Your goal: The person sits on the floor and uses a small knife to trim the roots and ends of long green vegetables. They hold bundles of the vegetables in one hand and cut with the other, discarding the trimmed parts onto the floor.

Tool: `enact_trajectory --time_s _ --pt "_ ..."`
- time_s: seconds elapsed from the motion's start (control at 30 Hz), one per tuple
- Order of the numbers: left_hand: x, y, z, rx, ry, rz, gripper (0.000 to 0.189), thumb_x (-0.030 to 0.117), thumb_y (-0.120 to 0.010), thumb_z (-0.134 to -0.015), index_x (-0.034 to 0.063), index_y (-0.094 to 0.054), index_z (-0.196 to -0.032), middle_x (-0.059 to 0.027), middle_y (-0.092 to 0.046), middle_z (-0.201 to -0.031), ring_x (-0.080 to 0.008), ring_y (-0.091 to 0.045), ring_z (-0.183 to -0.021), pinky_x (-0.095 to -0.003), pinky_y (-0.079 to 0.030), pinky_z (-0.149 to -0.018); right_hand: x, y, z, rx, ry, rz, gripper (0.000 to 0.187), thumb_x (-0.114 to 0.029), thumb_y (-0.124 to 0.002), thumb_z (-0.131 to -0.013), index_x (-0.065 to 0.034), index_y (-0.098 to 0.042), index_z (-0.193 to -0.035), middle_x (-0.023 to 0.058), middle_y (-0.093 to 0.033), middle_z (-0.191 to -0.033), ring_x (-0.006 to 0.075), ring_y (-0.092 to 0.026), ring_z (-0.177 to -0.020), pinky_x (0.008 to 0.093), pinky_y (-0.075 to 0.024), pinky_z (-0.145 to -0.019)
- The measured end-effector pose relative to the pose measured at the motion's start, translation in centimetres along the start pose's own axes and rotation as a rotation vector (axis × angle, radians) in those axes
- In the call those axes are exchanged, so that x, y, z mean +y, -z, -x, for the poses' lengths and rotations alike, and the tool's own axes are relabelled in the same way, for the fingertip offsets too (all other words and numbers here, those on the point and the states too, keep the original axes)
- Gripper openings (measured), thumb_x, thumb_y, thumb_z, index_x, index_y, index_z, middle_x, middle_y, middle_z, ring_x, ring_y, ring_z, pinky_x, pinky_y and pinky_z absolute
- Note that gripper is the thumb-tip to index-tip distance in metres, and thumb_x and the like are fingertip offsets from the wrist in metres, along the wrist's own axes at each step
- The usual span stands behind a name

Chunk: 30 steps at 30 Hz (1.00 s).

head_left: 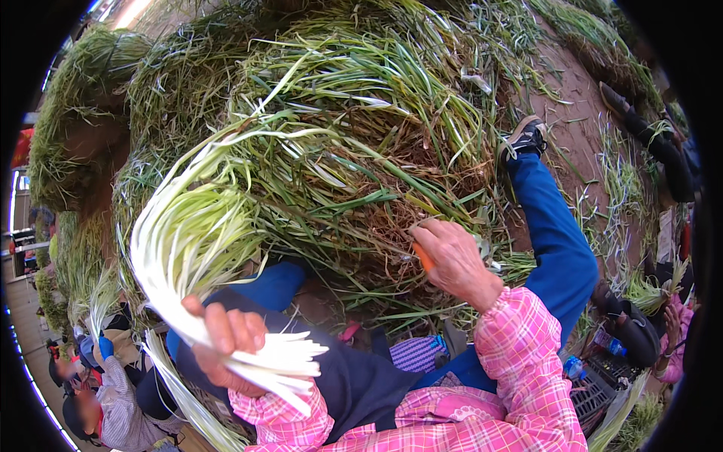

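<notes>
My left hand (231, 339) grips a thick bundle of stripped leafy stalks (155, 260). Their white cut ends stick out to the right of my fist, and pale green leaves arc up and over to the left. My right hand (454, 260) is closed around a tool's orange handle (422, 257); any blade cannot be made out clearly. That hand is in front of a large heap of unstripped green stalks (361, 85), close to the brown, stringy roots (395, 231) at its near side. A few long stalks cross the heap from the bundle's side towards my right hand.
More stacked greens (85, 68) rise at the left. My blue-trousered leg (548, 226) stretches along the heap's right side. A black plastic crate (593, 390) and a water bottle (574, 367) are at lower right. Other people (124, 395) sit nearby; loose stalks (192, 395) lie beside my left arm.
</notes>
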State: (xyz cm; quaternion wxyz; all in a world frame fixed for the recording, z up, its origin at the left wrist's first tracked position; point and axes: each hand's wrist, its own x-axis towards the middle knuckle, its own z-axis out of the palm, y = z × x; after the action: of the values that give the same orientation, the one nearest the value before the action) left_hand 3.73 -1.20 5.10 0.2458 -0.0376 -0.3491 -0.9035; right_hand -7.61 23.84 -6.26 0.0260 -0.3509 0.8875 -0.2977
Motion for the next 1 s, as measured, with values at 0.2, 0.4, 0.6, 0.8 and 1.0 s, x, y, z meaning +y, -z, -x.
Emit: enact_trajectory --time_s 0.2,0.4,0.6,0.8,1.0 --pt "5.2 1.2 -0.3 -0.108 -0.12 -0.062 0.046 0.011 -0.06 -0.082 0.0009 -0.033 -0.118 -0.0013 -0.054 -0.064 -0.0102 -0.048 -0.043 -0.0237 -0.042 -0.046 0.9 -7.6 -7.4 -0.104 -0.325 0.319 0.041 -0.035 -0.066 -0.077 0.0012 -0.049 -0.083 0.0136 -0.051 -0.078 0.0255 -0.059 -0.059 0.0339 -0.0459 -0.047" --pt "6.5 0.9 -1.7 -0.34 -0.116 -0.121 0.054 0.007 -0.061 -0.079 0.0014 -0.032 -0.124 -0.0011 -0.057 -0.062 -0.0111 -0.05 -0.043 -0.0235 -0.043 -0.046 3.8 -7.9 -6.3 0.137 -0.257 0.085 0.021 -0.015 -0.06 -0.076 -0.003 -0.044 -0.081 0.0145 -0.053 -0.074 0.0318 -0.055 -0.057 0.04 -0.0436 -0.048" --pt "-0.1 1.2 0.6 0.013 0.054 -0.13 0.048 0.009 -0.048 -0.082 0.0044 -0.031 -0.127 -0.0034 -0.051 -0.07 -0.0149 -0.046 -0.063 -0.0305 -0.044 -0.064 1.0 1.3 -4.5 0.328 -0.213 -0.248 0.009 -0.003 -0.062 -0.075 0.0002 -0.054 -0.077 0.0115 -0.058 -0.067 0.0218 -0.056 -0.053 0.0321 -0.0435 -0.047" --pt "-1.5 1.1 1.0 0.128 0.214 0.13 0.046 0.008 -0.05 -0.081 0.0053 -0.033 -0.123 -0.0115 -0.057 -0.085 -0.0184 -0.055 -0.059 -0.033 -0.047 -0.057 -1.0 8.0 0.3 0.631 -0.299 -0.809 0.016 -0.003 -0.06 -0.083 0.0011 -0.053 -0.097 0.0018 -0.058 -0.078 0.005 -0.052 -0.063 0.0176 -0.0401 -0.053" --pt "-3.4 0.6 1.1 0.227 0.283 0.076 0.046 0.009 -0.052 -0.08 0.0046 -0.035 -0.123 -0.0091 -0.052 -0.074 -0.0188 -0.052 -0.056 -0.0338 -0.046 -0.055 0.4 -1.8 4.5 -0.438 -0.397 -0.245 0.026 -0.007 -0.05 -0.076 -0.0054 -0.051 -0.102 0.0194 -0.059 -0.066 0.0401 -0.058 -0.061 0.0509 -0.0439 -0.059"
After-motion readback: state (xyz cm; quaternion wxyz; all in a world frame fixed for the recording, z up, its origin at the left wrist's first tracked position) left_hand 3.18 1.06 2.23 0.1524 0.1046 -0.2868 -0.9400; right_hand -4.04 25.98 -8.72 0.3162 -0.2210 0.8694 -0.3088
